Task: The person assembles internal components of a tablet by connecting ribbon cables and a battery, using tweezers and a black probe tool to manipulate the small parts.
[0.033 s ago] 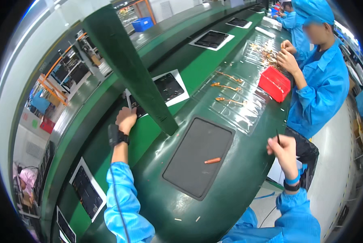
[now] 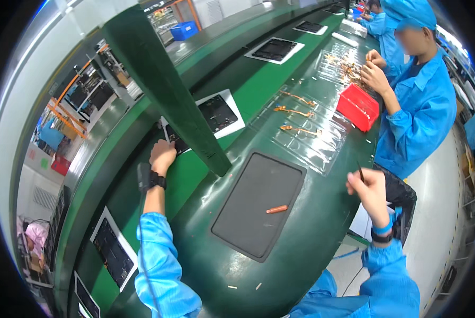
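Observation:
My left hand reaches across to the green conveyor belt. Its fingers are closed at the near edge of a dark panel in a white tray, part of which a green post hides. To the right, my right hand is raised beyond the table edge, its fingers pinching a thin dark pointed tool; most of that tool is covered by the fingers. Between my arms lies a dark grey mat with a raised rim. On it rests a small copper-coloured strip.
The thick green post slants between belt and table. More white trays with dark panels line the belt. Clear plastic sheets hold copper-coloured flex cables. Beyond them stand a red bin and a co-worker in blue, handling small parts.
The two pictures are nearly alike. My right hand has shifted very slightly left with the dark tool; my left hand stays at the tray.

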`<state>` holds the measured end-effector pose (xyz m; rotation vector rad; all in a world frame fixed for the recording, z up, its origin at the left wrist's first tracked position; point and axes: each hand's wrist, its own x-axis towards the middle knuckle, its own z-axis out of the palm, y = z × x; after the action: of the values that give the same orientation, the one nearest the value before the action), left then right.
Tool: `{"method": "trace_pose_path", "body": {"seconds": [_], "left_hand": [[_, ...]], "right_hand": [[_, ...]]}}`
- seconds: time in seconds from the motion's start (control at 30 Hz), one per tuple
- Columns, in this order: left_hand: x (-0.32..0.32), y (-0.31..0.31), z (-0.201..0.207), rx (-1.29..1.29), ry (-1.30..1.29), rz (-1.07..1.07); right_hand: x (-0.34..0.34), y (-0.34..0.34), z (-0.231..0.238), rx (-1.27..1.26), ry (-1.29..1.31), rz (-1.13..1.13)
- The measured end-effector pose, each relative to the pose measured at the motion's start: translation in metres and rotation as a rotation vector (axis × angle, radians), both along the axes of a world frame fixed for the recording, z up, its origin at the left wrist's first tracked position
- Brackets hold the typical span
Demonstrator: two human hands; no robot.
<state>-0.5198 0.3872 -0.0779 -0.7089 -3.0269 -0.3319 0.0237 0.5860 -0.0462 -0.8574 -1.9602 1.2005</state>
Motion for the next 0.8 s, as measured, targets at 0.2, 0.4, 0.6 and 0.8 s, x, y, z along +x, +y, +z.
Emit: {"method": "trace_pose_path", "body": {"seconds": [0.2, 0.4, 0.6, 0.8], "left_hand": [[0.013, -0.023, 0.013, 0.145, 0.065, -0.061], [0.052, -0.095, 0.019, 0.559, 0.025, -0.061], [0.127, -0.184, 0.037, 0.507, 0.019, 0.019], [0.222, -0.219, 0.019, 0.698, -0.157, 0.095]], "right_hand": [[-0.106, 0.076, 0.022, 0.595, -0.091, 0.128], [-0.164, 0.103, 0.002, 0.640, -0.330, 0.247], [-0.183, 0.094, -0.018, 0.804, -0.365, 0.244], [-0.159, 0.108, 0.011, 0.890, -0.083, 0.068]]}}
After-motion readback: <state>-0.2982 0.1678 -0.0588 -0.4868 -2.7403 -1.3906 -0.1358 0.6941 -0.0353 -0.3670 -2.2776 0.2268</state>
